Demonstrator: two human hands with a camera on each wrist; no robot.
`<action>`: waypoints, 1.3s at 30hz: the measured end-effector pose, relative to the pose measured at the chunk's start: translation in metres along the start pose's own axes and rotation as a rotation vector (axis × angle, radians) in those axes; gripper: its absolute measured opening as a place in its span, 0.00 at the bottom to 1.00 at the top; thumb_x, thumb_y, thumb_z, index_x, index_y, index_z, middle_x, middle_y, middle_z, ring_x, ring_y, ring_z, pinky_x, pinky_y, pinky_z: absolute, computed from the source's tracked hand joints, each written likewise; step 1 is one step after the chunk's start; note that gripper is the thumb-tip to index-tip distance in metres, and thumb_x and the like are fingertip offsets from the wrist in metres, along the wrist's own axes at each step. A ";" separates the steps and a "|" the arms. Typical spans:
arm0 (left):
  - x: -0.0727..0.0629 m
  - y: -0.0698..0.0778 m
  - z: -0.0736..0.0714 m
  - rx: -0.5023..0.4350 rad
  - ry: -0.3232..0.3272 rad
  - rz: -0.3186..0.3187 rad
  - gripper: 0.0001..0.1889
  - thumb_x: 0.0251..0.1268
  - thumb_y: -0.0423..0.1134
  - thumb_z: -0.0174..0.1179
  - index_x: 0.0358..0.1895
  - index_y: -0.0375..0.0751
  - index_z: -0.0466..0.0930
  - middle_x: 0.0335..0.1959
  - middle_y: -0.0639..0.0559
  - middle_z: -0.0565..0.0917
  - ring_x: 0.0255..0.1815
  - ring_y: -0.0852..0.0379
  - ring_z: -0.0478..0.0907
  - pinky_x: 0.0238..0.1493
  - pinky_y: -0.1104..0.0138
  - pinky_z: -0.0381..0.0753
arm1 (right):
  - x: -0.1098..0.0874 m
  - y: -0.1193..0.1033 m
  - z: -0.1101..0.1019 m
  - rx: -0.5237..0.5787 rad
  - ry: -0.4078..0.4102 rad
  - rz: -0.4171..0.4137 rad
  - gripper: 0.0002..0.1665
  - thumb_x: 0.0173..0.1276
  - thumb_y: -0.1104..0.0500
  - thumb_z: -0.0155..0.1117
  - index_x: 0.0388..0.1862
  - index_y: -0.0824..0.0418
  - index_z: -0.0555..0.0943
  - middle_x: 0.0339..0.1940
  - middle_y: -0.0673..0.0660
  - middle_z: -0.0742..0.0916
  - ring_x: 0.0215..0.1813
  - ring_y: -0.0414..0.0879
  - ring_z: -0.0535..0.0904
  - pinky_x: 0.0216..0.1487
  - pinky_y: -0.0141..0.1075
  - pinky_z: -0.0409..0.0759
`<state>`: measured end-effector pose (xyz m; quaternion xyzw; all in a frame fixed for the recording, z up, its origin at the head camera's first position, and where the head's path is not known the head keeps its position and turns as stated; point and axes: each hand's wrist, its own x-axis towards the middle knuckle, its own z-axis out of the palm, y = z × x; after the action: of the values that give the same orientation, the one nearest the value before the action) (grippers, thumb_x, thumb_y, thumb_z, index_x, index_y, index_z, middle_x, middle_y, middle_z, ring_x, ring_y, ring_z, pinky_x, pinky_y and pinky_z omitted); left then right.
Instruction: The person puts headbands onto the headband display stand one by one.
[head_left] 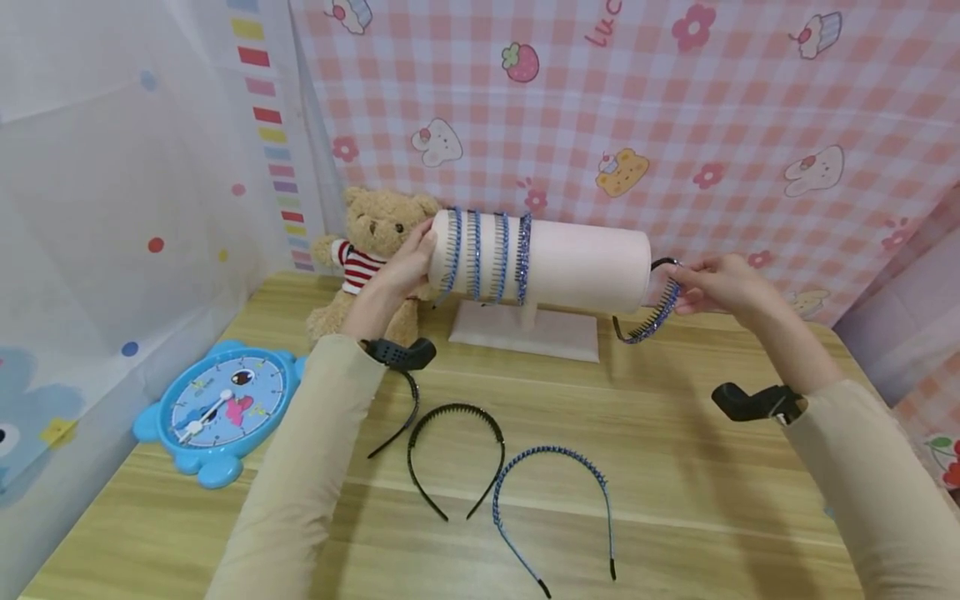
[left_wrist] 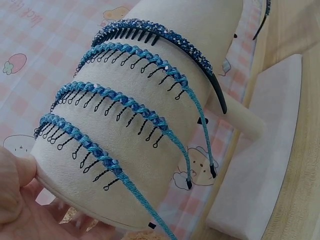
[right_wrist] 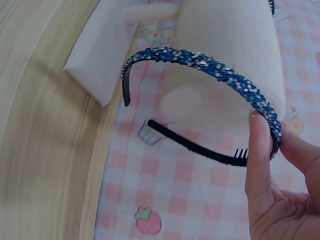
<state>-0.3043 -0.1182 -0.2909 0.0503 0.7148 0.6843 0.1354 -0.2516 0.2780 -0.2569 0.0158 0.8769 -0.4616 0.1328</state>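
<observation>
My right hand [head_left: 723, 283] pinches a headband [right_wrist: 200, 62] covered in blue and silver sequins, with black comb teeth inside. It is just off the right end of a pale cylindrical headband stand [head_left: 588, 258]. The headband's open ends point toward the stand in the right wrist view. At the stand's left end, my left hand [head_left: 411, 262] holds the rim, thumb and fingers around its edge. Several headbands sit around the left half of the cylinder: blue braided headbands [left_wrist: 112, 105] with wire loops, and a sequined headband [left_wrist: 150, 31] nearest the middle.
On the table lie a black toothed headband [head_left: 456, 408], a blue headband [head_left: 551, 450] and a dark headband [head_left: 415, 400] partly behind my left arm. A teddy bear [head_left: 382, 225] sits behind my left hand. A blue toy clock [head_left: 228, 404] lies at left. A checked cloth [head_left: 600, 108] hangs behind.
</observation>
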 end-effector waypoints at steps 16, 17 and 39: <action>-0.002 0.000 0.000 0.002 0.010 -0.019 0.26 0.74 0.47 0.27 0.73 0.57 0.38 0.74 0.50 0.47 0.73 0.51 0.47 0.71 0.53 0.50 | 0.016 -0.026 0.016 0.205 0.134 -0.054 0.28 0.57 0.41 0.62 0.42 0.64 0.72 0.20 0.43 0.83 0.24 0.35 0.82 0.36 0.30 0.82; -0.002 0.000 -0.001 0.000 0.011 -0.020 0.26 0.74 0.47 0.27 0.73 0.57 0.38 0.74 0.50 0.47 0.73 0.51 0.47 0.71 0.53 0.50 | 0.017 -0.026 0.017 0.208 0.138 -0.057 0.28 0.56 0.42 0.62 0.41 0.63 0.73 0.20 0.43 0.84 0.24 0.35 0.82 0.35 0.30 0.82; -0.001 0.001 -0.001 -0.021 0.001 -0.001 0.25 0.75 0.46 0.27 0.73 0.55 0.38 0.73 0.48 0.48 0.73 0.49 0.47 0.71 0.52 0.50 | 0.028 -0.021 0.024 -0.240 0.249 -0.242 0.51 0.60 0.29 0.48 0.69 0.65 0.58 0.66 0.69 0.67 0.66 0.63 0.64 0.62 0.55 0.66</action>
<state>-0.3034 -0.1191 -0.2899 0.0483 0.7076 0.6918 0.1361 -0.2764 0.2440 -0.2598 -0.0488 0.9307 -0.3610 -0.0321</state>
